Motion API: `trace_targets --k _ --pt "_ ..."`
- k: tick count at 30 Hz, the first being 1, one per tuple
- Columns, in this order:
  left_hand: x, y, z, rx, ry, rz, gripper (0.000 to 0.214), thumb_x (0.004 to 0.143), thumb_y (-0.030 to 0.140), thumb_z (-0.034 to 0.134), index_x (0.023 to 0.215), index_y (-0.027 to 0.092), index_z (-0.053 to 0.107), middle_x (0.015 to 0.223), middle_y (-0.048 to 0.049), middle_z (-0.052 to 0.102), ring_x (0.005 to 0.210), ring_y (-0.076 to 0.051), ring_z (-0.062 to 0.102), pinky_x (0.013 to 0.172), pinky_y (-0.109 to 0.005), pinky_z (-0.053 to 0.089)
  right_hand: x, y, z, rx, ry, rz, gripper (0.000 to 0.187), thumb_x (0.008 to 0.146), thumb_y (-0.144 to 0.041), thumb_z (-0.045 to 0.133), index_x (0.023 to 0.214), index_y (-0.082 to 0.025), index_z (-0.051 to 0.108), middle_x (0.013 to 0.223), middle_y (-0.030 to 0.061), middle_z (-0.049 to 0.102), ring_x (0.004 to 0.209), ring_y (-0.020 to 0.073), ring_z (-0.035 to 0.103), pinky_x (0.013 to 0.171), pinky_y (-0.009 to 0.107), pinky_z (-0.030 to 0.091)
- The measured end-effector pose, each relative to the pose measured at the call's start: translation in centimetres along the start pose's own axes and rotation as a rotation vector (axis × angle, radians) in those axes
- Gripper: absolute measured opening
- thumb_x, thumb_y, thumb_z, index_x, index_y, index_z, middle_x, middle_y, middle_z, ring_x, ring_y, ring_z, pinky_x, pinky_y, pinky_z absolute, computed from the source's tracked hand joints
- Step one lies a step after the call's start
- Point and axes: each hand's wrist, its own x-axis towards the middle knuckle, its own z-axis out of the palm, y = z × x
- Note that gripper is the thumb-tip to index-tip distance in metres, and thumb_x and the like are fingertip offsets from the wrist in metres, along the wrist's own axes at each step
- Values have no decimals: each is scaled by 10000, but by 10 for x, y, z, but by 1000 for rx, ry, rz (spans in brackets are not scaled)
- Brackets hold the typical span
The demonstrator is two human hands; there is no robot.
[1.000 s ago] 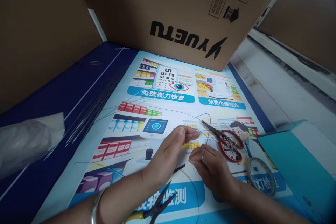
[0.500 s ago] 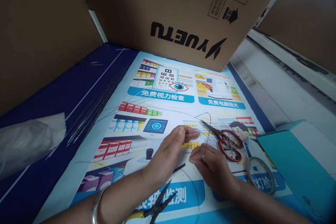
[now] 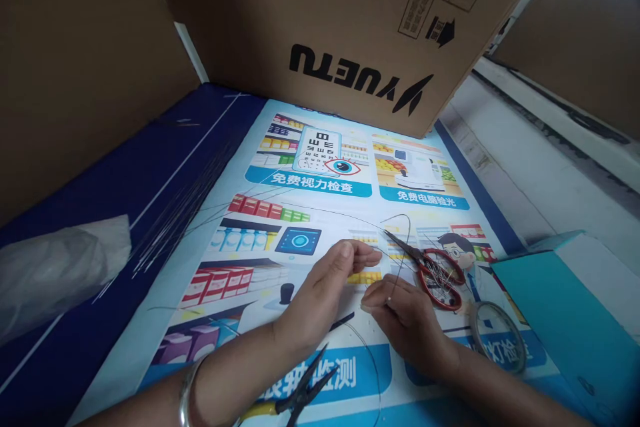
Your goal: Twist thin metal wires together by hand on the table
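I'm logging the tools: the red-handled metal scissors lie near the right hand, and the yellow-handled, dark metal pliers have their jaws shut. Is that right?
No: the yellow-handled, dark metal pliers have their jaws open, spread apart, in the head view. The red-handled metal scissors do lie near the right hand.

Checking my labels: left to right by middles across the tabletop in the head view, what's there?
Plastic-wrapped bundle → loose thin wires → left hand → right hand → red-handled scissors → round ring → teal box. Pliers left out: they overlap the left arm's span.
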Motion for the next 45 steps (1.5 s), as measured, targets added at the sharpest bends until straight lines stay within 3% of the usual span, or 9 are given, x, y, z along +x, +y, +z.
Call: trace_targets --k 10,16,21,27,37,45 --pt "0 3 -1 11 -13 -2 345 963 384 307 999 157 565 1099 -106 622 1095 -212 538 1012 -389 343 3 -4 -4 166 15 78 108 823 -81 567 804 -176 614 777 46 619 744 176 580 682 311 467" --pt "-4 12 -1 285 -2 14 168 902 316 485 974 199 581 984 -32 616 975 -177 544 874 -296 398 4 -8 -13 523 136 150 69 813 -123 621 801 -191 630 791 36 629 760 181 592 711 329 476" --pt "-4 14 0 453 -108 11 144 866 288 525 888 172 608 882 -34 602 853 -173 541 774 -278 410 2 -9 -18 708 217 165 89 803 -122 643 791 -209 633 788 18 640 776 176 592 729 326 466" --pt "-5 13 1 506 -192 2 150 863 298 521 858 170 598 857 -38 591 823 -174 538 744 -278 417 0 -9 -20 757 258 172 87 804 -129 646 810 -216 645 803 20 643 785 182 592 741 342 465" --pt "-5 11 4 554 -166 -5 97 814 242 570 755 165 580 757 -19 563 723 -149 514 661 -245 416 0 -12 -19 704 295 177 81 793 -144 657 791 -224 644 789 19 633 773 179 584 723 329 460" --pt "-4 11 4 610 -178 12 115 831 230 545 741 166 573 756 -18 568 721 -147 513 664 -244 412 0 -15 -19 572 309 88 90 786 -123 643 793 -213 641 768 19 599 745 169 561 697 314 461"
